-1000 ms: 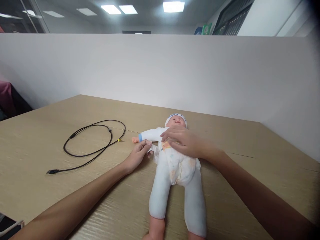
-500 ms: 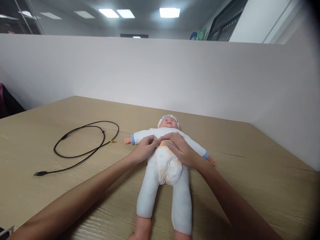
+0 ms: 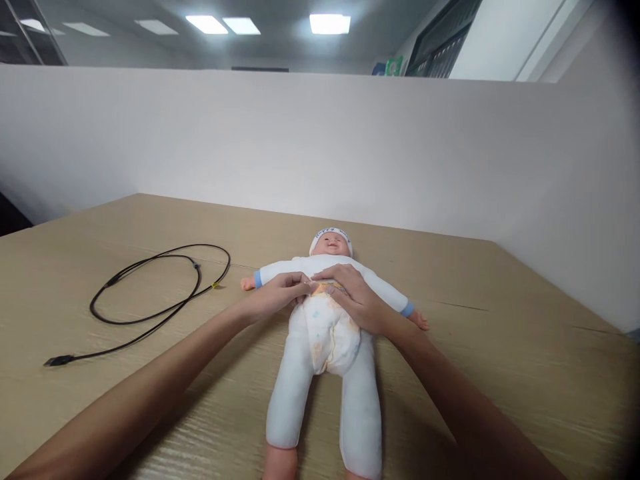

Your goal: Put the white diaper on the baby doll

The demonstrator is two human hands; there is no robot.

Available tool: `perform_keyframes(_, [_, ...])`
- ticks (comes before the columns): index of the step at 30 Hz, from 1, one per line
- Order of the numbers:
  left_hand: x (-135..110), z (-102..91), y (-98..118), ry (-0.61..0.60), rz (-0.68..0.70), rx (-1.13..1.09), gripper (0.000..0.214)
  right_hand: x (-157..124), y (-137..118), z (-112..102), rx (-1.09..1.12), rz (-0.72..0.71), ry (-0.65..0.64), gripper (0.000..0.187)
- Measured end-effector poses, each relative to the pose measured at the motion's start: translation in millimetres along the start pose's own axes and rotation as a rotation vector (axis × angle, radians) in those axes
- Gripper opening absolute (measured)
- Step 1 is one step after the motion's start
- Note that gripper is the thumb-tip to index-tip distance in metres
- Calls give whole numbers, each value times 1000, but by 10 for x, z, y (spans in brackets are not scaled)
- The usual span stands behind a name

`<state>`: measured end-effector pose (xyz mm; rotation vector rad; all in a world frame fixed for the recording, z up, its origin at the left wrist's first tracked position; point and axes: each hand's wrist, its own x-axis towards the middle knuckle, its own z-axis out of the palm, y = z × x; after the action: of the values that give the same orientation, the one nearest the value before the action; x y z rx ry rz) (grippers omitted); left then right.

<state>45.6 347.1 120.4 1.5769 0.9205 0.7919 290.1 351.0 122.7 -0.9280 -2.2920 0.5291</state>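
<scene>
A baby doll (image 3: pixel 373 275) lies on its back on the table, arms spread, in a white suit with blue cuffs and a white headband with lettering. Around its hips is a white diaper (image 3: pixel 327 330) with orange and blue prints. My left hand (image 3: pixel 283 293) pinches the diaper's waist edge on the left side, thumb and fingertips together. Across the doll's belly and the diaper's right side lies my right hand (image 3: pixel 357 299), its fingers stretched out flat. Both hands hide parts of the waistband.
To the left, a black cable (image 3: pixel 160 319) with a plug at its near end lies in loose loops on the wooden table (image 3: pixel 440 373). A pale partition (image 3: pixel 300 147) rises behind the table and another panel stands along the right.
My left hand has shifted slightly left along the diaper's waist, its fingertips still pinched. The right hand stays nearly in place. The whole view has moved a little.
</scene>
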Motion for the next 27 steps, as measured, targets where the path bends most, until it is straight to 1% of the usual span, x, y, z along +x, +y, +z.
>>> perform_keyframes(3, [34,-11,-43,41,32,-29,43,6,-1,-3,1,-15,-1,30])
perform_keyframes(6, [57,65,-60,94,50,-60,43,19,7,1,-7,-22,5,30])
perform_keyframes(10, [47,139,-24,81,47,-22,48,27,-1,3,-10,-32,18,30])
perform_keyframes(14, [56,93,-35,57,79,25,46,18,-17,3,-10,-25,13,30])
perform_keyframes(19, [61,67,-96,7,92,-16,49,9,19,24,-1,-13,17,29])
perform_keyframes(23, [58,107,-155,54,65,-41,56,14,17,27,2,-10,11,29])
perform_keyframes(27, [81,133,-203,98,71,-78,56,17,-20,21,-4,-2,6,29])
